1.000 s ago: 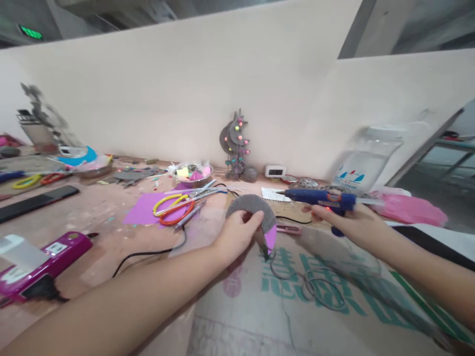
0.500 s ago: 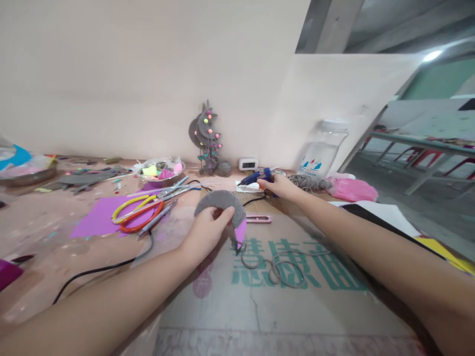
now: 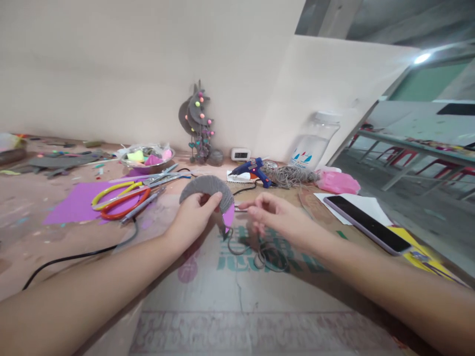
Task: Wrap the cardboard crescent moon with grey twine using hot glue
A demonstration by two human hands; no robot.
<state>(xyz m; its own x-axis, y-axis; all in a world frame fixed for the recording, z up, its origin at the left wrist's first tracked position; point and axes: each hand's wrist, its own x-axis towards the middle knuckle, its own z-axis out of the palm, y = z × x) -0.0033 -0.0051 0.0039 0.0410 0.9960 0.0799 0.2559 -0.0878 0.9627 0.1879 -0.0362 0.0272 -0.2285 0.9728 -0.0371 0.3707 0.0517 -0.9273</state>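
Observation:
A crescent (image 3: 208,187), mostly wrapped in grey yarn with a bare purple part near its lower tip, is gripped between the thumb and fingers of my left hand (image 3: 196,212). Grey yarn (image 3: 272,257) runs from that tip and lies in loops on the cardboard (image 3: 193,306). My right hand (image 3: 269,212) is above the cardboard, right of the crescent, with fingers bent and thumb apart from them; nothing is clearly held. Behind it the blue glue gun (image 3: 254,170) rests near a white piece. A pink cutter (image 3: 241,207) is partly hidden by my right fingers.
Scissors (image 3: 122,198) with yellow and orange handles lie on purple sheets (image 3: 70,202) at left, near a bowl (image 3: 148,168). Behind are a decorated moon (image 3: 198,118), a clock (image 3: 241,154) and a bottle (image 3: 309,143). A phone (image 3: 367,222) lies at right.
My right hand has let go of the glue gun and come back nearer the crescent. The phone now shows fully. The view has shifted slightly; my left hand keeps its hold.

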